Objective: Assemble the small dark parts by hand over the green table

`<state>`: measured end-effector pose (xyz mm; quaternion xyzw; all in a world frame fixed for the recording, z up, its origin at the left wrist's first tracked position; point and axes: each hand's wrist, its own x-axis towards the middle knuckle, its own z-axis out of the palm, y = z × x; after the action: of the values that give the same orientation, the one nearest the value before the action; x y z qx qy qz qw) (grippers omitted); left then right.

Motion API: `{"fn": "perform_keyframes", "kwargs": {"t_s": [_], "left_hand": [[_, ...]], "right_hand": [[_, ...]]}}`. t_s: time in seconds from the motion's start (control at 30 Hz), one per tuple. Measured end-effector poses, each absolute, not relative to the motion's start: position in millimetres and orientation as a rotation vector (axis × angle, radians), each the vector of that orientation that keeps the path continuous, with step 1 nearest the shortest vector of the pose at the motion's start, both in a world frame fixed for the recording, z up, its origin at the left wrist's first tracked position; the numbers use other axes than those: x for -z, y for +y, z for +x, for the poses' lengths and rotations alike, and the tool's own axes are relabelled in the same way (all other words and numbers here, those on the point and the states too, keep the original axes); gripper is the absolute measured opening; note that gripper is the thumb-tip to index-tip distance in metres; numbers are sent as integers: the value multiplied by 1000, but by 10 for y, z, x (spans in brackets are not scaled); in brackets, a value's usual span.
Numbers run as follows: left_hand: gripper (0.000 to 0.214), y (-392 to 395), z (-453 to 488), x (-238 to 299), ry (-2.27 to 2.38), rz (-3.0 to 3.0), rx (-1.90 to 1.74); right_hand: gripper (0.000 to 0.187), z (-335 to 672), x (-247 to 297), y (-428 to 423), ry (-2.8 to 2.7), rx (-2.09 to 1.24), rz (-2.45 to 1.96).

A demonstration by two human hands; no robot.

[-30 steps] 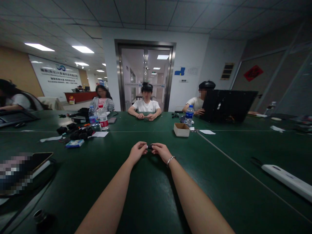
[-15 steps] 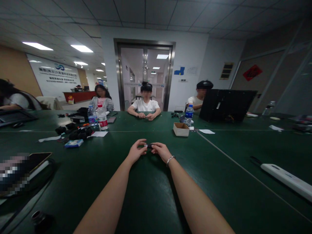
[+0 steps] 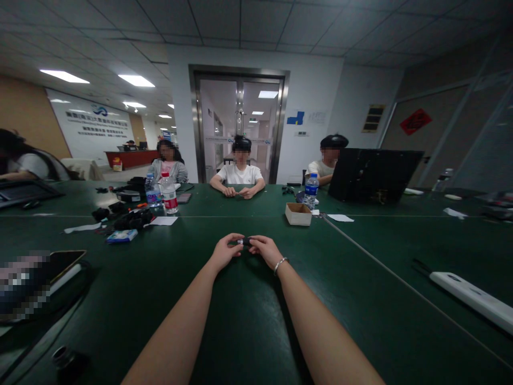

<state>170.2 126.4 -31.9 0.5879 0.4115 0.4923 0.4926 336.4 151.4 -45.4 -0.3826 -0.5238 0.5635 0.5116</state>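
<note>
Above the green table, my right hand (image 3: 264,250) pinches the black end of a small dark stick with a silvery tip (image 3: 245,242). A metal bracelet circles that wrist. My left hand (image 3: 225,251) is at the silvery tip, thumb below and forefinger above, both closed in on it. The stick lies roughly level between the two hands. Its exact kind is too small to make out, and the fingers hide part of it.
Beyond my hands to the right stand an open cardboard box (image 3: 298,214) and a water bottle (image 3: 311,191). Bottles (image 3: 169,193), dark gear and a blue packet (image 3: 122,236) lie left. A white power strip (image 3: 471,297) is far right. People sit across the green table (image 3: 248,321).
My left forefinger has come down closer to the silvery tip. More of that tip shows between my hands, which stay in nearly the same place.
</note>
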Motion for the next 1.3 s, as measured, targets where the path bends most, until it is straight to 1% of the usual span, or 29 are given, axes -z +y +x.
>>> {"fn": "perform_keyframes", "kwargs": {"t_s": [0.1, 0.37, 0.43, 0.53, 0.6, 0.73, 0.93, 1.03, 1.13, 1.3], "left_hand": [[32, 1269, 1709, 328, 1016, 1411, -1205], [35, 1382, 1725, 424, 1122, 1367, -1204], [33, 1359, 1722, 404, 1092, 1353, -1234], [38, 1301, 1709, 352, 972, 1385, -1269], [37, 1280, 1700, 331, 947, 1429, -1250], [31, 1320, 1698, 361, 1012, 1411, -1222], [39, 1387, 1729, 433, 1199, 1384, -1167], [38, 1352, 1728, 417, 1125, 1419, -1221], [42, 1314, 1715, 389, 991, 1467, -1269], [34, 1348, 1712, 400, 1030, 1391, -1245]], "right_hand": [[22, 3366, 442, 1509, -1270, -1354, -918], [20, 3352, 444, 1517, -1258, -1347, -937], [21, 3354, 448, 1518, -1254, -1349, -931], [21, 3359, 450, 1518, -1254, -1354, -922], [20, 3361, 449, 1519, -1260, -1353, -918], [22, 3360, 453, 1524, -1267, -1355, -927], [23, 3363, 456, 1520, -1283, -1340, -927], [23, 3367, 456, 1519, -1272, -1349, -920], [24, 3367, 468, 1528, -1269, -1354, -920], [23, 3360, 482, 1536, -1271, -1346, -912]]}}
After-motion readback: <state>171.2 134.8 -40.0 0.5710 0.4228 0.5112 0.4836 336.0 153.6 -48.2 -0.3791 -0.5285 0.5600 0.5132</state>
